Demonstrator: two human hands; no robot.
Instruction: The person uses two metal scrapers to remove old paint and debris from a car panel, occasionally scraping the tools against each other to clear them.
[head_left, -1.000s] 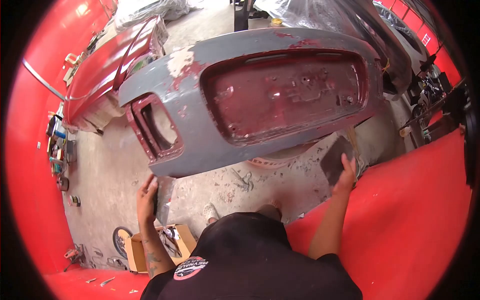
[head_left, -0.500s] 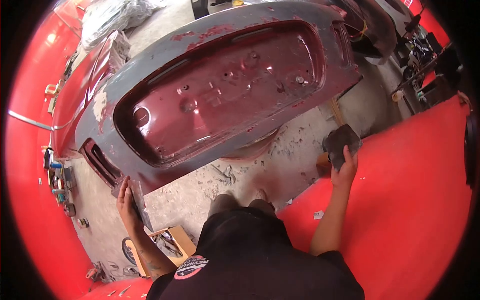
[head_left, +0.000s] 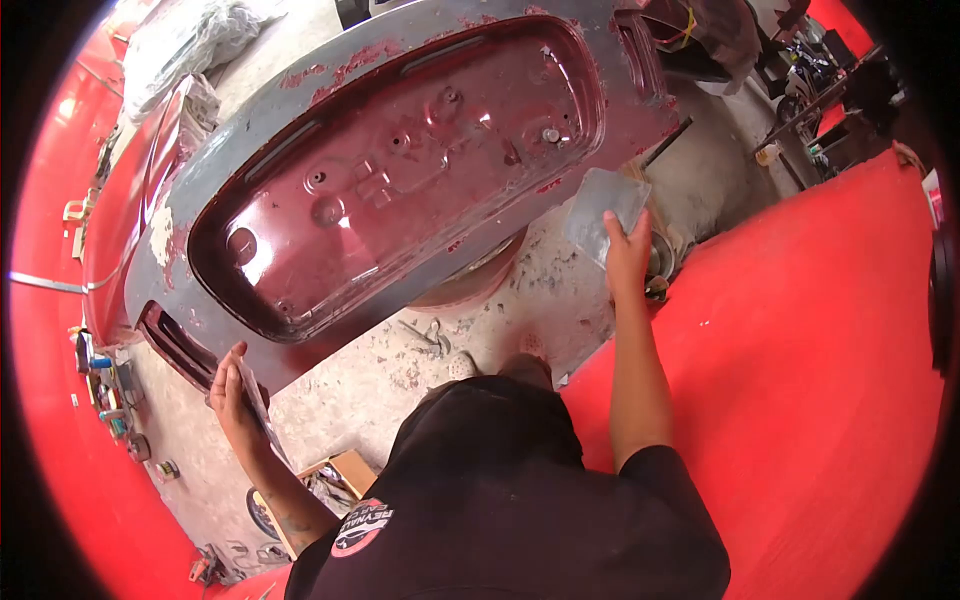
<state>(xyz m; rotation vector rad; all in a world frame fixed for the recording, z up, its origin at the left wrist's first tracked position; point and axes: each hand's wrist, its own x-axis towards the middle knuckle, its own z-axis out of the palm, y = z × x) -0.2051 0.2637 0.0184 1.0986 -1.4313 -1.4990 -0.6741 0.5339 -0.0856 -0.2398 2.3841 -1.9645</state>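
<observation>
The large car body panel (head_left: 300, 110), grey with worn dark-red patches, has a glossy dark-red recess (head_left: 410, 165) in its middle. My right hand (head_left: 628, 262) grips a flat, square grey sheet (head_left: 604, 212) by its lower edge, thumb and a finger on its upper face. It is held up in front of the panel's lower right edge. At the panel's lower left end, my left hand (head_left: 232, 402) holds another thin flat sheet (head_left: 270, 432), seen nearly edge-on. Its fingers lie along the sheet. What kind of sheets these are, I cannot make out.
A round stand (head_left: 470, 285) shows under the panel. Near my left forearm is a cardboard box (head_left: 352, 470) with things in it. Tools and cans (head_left: 110, 390) line the red left wall. Plastic sheeting (head_left: 185, 50) lies at the far left, and a cluttered rack (head_left: 840, 90) stands right.
My right hand has moved left and up, and its sheet now shows a lighter grey. My left hand has shifted slightly left. The view has turned, so the panel appears further left.
</observation>
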